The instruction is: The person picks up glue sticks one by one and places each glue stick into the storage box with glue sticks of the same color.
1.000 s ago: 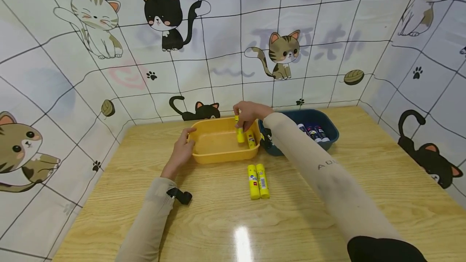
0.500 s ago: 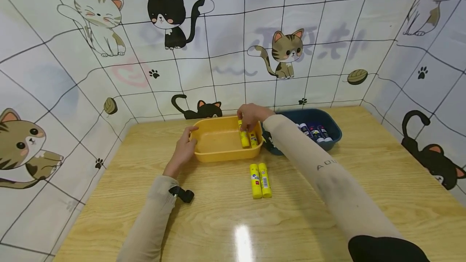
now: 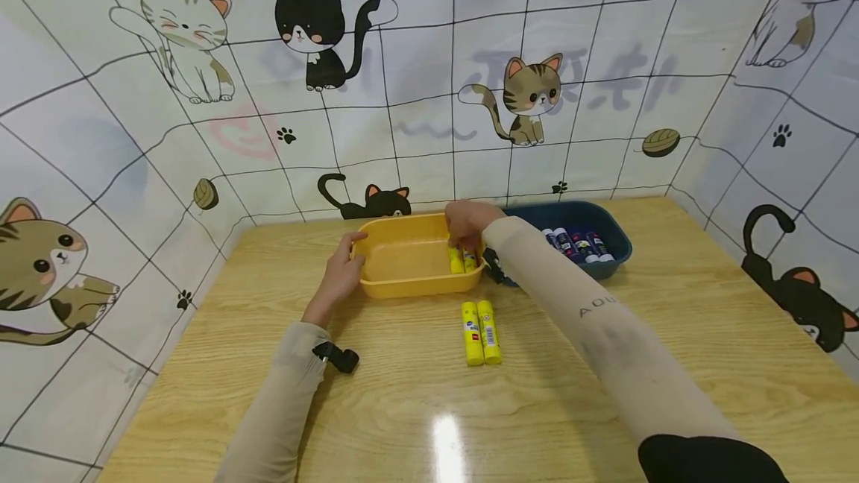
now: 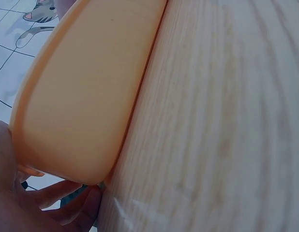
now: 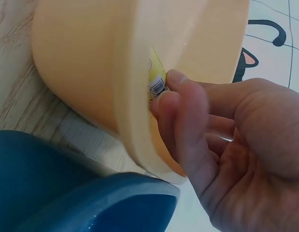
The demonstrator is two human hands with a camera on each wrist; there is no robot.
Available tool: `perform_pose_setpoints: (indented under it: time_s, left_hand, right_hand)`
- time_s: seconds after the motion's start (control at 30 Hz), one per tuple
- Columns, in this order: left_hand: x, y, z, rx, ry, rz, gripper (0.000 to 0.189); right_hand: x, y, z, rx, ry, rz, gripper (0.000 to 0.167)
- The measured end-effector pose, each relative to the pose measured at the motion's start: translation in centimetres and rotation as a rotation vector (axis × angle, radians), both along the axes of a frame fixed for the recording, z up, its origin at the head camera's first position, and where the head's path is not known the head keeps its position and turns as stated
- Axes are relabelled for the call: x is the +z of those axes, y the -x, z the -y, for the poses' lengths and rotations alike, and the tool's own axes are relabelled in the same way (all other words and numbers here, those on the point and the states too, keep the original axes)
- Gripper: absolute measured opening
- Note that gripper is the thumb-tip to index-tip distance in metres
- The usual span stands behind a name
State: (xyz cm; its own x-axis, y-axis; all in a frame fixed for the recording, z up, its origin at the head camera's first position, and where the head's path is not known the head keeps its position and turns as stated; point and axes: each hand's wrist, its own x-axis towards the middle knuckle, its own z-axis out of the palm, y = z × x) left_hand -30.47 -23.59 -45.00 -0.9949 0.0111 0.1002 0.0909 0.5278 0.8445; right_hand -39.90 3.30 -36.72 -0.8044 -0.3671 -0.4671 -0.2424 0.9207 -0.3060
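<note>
A shallow yellow plastic tub (image 3: 396,259) stands on the table. My left hand (image 3: 341,274) grips its left end, thumb at the rim; in the left wrist view the fingers (image 4: 86,212) curl under the tub's corner. Inside the tub's right end, my right hand (image 3: 467,222) pinches a yellow glue stick (image 3: 456,261), which lies low beside another yellow glue stick (image 3: 470,261). From the right wrist, the thumb and fingertips hold a yellow barrel with a barcode label (image 5: 157,86), partly hidden by the tub's rim. Two more yellow glue sticks (image 3: 473,334) lie side by side in front of the tub.
A dark blue tub (image 3: 614,233) stands right against the yellow one, with several dark blue, white-capped sticks (image 3: 582,244) in it; my right forearm reaches across it. Behind the wooden table (image 3: 268,244) hangs a cat-printed sheet (image 3: 416,58).
My right hand has lowered the yellow glue stick into the tub and shifted it right, beside the other one. The left hand has kept its hold on the tub.
</note>
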Motion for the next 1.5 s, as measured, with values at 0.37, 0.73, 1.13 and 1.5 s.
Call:
perform_pose_setpoints:
  time_s: [0.37, 0.73, 1.13, 1.5]
  left_hand:
    - [0.3, 0.1, -0.5, 0.001, 0.0, -0.008, 0.048]
    - [0.1, 0.0, -0.4, -0.004, 0.005, -0.002, 0.049]
    - [-0.1, -0.2, -0.2, 0.002, 0.001, 0.012, 0.049]
    - [-0.1, -0.2, -0.1, -0.002, 0.015, -0.001, 0.049]
  right_hand:
    - [-0.5, 0.2, 0.0, 0.001, -0.051, 0.007, 0.02]
    - [1.5, 0.0, -1.0, 0.124, 0.062, -0.035, 0.026]
    - [3.9, -3.4, -2.9, 0.216, 0.254, -0.081, 0.048]
    - [2.7, -8.8, -7.3, 0.259, 0.431, -0.116, 0.043]
